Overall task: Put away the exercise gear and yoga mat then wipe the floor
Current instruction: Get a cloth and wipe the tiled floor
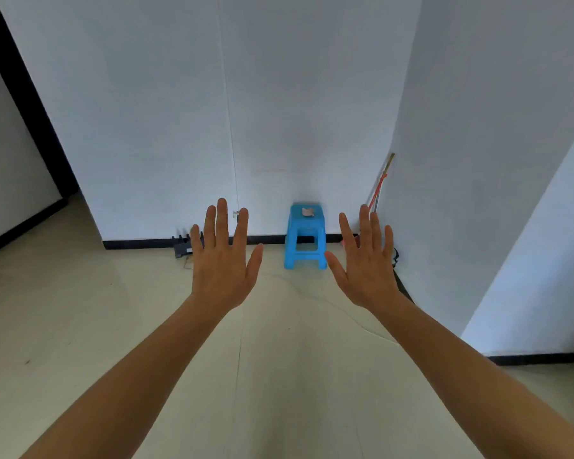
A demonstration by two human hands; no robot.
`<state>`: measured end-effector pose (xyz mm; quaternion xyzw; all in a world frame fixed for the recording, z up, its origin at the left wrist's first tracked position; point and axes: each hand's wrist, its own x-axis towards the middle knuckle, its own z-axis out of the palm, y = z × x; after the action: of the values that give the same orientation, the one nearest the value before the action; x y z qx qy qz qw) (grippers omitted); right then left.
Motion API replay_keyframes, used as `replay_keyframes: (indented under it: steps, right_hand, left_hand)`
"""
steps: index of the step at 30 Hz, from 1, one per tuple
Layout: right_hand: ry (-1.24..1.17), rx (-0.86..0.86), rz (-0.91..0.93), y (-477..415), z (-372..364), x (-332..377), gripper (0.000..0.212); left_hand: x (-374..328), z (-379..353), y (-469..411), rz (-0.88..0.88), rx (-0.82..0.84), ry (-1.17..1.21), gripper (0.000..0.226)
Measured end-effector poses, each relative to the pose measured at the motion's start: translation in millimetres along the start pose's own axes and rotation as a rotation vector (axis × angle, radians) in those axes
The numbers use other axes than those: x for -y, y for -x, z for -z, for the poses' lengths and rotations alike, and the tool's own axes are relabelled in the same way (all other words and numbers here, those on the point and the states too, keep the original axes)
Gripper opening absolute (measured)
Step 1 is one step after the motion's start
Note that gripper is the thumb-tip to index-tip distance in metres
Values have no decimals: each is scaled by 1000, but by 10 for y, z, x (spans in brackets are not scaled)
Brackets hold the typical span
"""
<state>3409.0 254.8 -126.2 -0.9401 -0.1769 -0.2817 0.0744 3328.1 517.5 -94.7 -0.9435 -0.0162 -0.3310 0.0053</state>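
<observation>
— Two hands are up. How do they stand?

— Both wide. The left hand (pixel 224 265) and right hand (pixel 367 268) are raised side by side at arm's length, backs to the camera. Fingers are straight and spread, thumbs pointing inward toward each other. Neither holds or touches a thing, and the two are apart.

— Where is the floor in this?

— The floor (pixel 80 326) runs pale and tiled under both forearms up to the wall (pixel 146 111), where a black skirting (pixel 140 244) edges it. A few faint marks show on it at the left.

— Any gear down there?

— One dark thing (pixel 181 248) lies on the floor against the skirting, partly behind the left hand's little finger. I cannot tell what it is.

— And between the hands?

— A blue stool (pixel 306 241) stands upright on the floor against the wall. It shows in the gap between the hands, nearer the right one. A small pale scrap (pixel 308 212) lies on its seat.

— The corner?

— A thin pole (pixel 382 182) leans there, tilted, with a red part along its lower length. Its foot is hidden behind the right hand's fingers.
</observation>
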Motion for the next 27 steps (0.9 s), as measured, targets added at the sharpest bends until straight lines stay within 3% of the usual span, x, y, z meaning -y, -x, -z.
replay_keyframes:
  steps: [7,20,27]
  right_hand:
    - [66,57,24,-1869,-1106,-262,79]
    - [14,66,-128,-4672,-3656,-1606,76]
    - [21,143,-154,-6585,-4670,-2155,74]
  left_hand:
    - [553,-1425,-1922,-41,96,15,70]
    - [614,-4511,-4935,-159,220,24,74]
    - [781,-5616,-6745,-120,214,-5,73]
